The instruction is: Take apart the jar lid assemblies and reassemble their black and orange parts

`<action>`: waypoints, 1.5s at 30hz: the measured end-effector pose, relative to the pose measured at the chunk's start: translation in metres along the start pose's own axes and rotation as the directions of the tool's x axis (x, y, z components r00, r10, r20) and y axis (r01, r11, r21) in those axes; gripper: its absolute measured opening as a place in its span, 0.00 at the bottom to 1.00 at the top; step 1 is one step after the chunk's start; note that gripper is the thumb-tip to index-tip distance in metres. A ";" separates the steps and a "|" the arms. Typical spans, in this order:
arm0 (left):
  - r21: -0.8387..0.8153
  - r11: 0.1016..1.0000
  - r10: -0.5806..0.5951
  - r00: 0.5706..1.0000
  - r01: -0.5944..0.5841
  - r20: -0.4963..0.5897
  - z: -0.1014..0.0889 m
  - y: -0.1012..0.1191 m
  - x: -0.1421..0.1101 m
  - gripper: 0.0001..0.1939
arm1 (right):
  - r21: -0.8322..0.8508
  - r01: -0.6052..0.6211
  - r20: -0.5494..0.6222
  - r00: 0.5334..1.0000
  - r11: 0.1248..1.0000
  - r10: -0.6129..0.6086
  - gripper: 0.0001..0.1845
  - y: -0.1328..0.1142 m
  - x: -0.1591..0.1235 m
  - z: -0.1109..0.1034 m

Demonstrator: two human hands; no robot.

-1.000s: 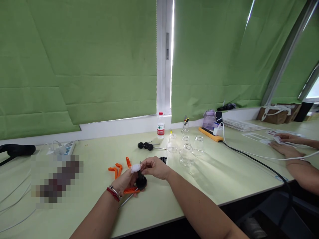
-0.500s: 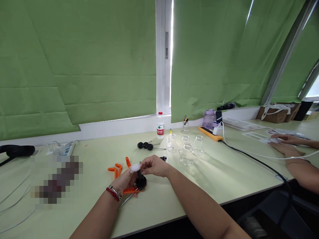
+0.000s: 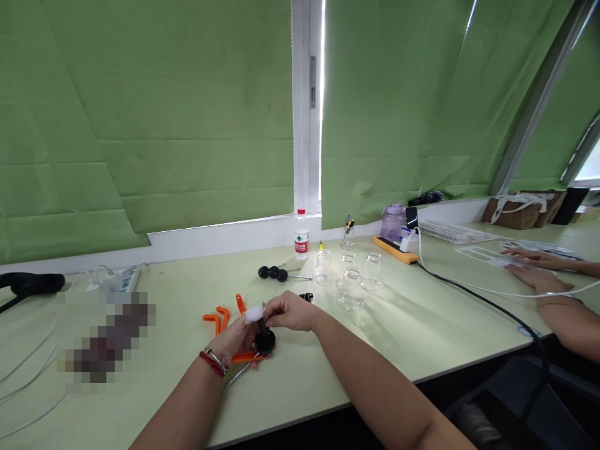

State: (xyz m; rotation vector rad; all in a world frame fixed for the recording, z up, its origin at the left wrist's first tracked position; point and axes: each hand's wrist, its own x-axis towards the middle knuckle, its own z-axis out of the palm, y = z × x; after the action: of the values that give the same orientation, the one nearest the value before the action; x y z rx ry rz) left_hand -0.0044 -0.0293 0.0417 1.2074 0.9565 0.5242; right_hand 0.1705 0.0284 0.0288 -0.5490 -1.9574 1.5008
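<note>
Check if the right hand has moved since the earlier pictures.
No, not visibly. Judged against the window frame, the right hand keeps its place; the whole view only drifts slightly.

Slanting bare left forearm [image 3: 192, 400] up and rightward, slanting bare right forearm [image 3: 370, 381] up and leftward. Curling left hand [image 3: 238, 340] into grip, holding thumb uppermost and fingers underneath. Arching right hand [image 3: 290, 312] at knuckles, pinching with thumb and fingertips close by left thumb.
</note>
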 end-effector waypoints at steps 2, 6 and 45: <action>-0.026 1.000 0.005 1.000 -0.005 0.005 0.000 0.000 0.000 0.37 | -0.032 0.004 -0.003 1.000 0.999 -0.004 0.10 -0.001 0.000 0.000; -0.037 0.999 0.010 1.000 -0.010 0.018 0.000 0.000 0.000 0.36 | -0.119 -0.011 -0.009 1.000 0.993 0.010 0.07 -0.002 0.000 -0.001; -0.080 0.997 0.007 1.000 -0.005 0.026 0.000 -0.001 0.001 0.38 | 0.143 -0.035 -0.075 0.996 0.989 0.046 0.13 0.005 -0.012 0.008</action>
State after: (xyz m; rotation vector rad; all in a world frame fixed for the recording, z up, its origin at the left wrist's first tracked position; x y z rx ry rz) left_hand -0.0037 -0.0284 0.0407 1.1430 0.9019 0.5451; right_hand 0.1737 0.0159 0.0199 -0.5797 -1.7744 1.6051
